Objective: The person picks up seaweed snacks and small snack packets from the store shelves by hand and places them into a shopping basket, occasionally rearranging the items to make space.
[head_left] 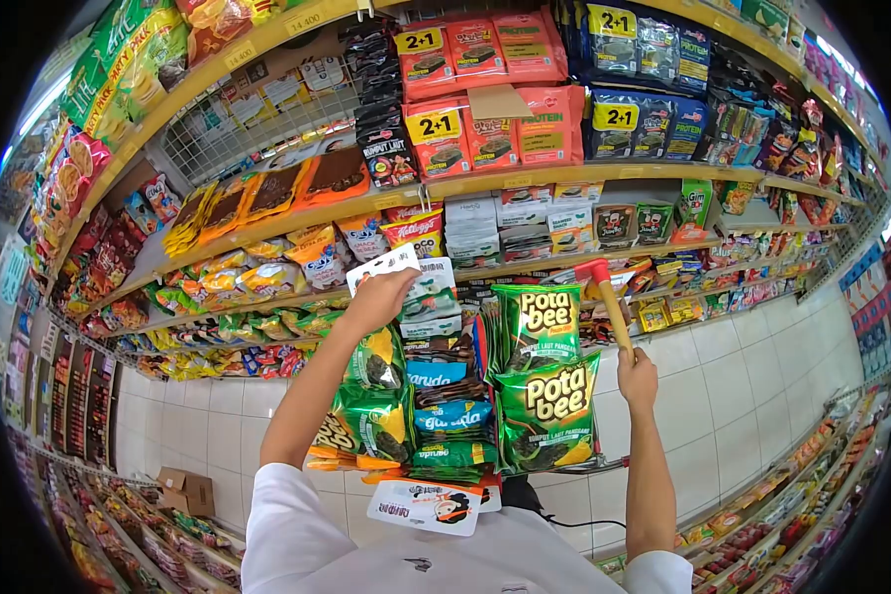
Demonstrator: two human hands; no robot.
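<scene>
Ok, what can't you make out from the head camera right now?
- Left hand: its palm side and grip on the white packet are turned away.
- Basket under the Potabee bags: buried by snacks.
- Price tags: too small, fisheye-warped.
- Right hand on the handle: the handle's lower end is covered.

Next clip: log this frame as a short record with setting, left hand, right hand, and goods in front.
setting: shop aisle, snack shelves, white tiled floor
left hand: raised to shelf, grip on a white packet
right hand: grip closed on wooden handle of a red-headed tool
goods in front: stack of snack bags, two green Potabee bags facing the camera
</scene>
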